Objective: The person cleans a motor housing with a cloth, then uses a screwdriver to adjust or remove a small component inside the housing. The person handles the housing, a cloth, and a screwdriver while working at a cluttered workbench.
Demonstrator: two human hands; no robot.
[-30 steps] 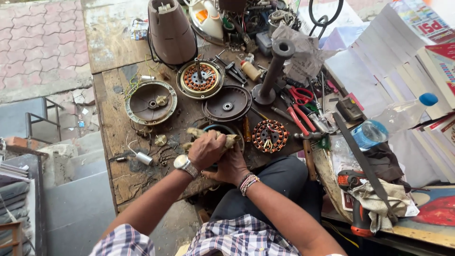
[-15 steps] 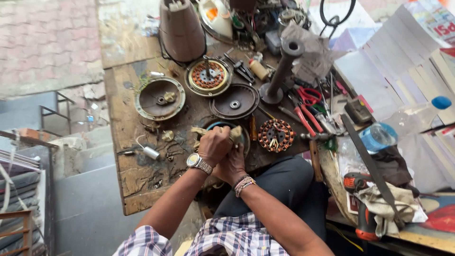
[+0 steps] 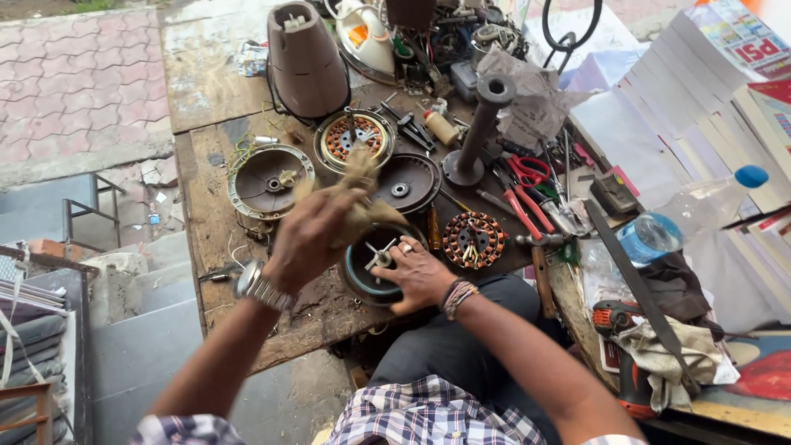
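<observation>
- Motor housing (image 3: 375, 268), the round dark bowl with a blue rim, sits at the near edge of our wooden desk (image 3: 206, 206), just in front of our lap, with its open face up
- Our left hand (image 3: 309, 239) has lifted off the housing since half a second ago, when both hands were bunched low over it; it now hangs above the rim and is blurred with motion
- That left grip is closed around a tan rag (image 3: 358, 194), whose loose end sticks up toward the copper-wound stator (image 3: 354, 138)
- Our right hand (image 3: 416, 272) has stayed down, fingers spread flat on the housing's right rim, pinching nothing
- We judge this as a break in wiping: the bowl's inside is uncovered and we can see it again
- A short pale shaft (image 3: 381, 255) stands in the middle of the bowl, and the long axis runs along it, roughly upright and leaning slightly toward us
- A second stator (image 3: 472, 241) lies just right of the housing
</observation>
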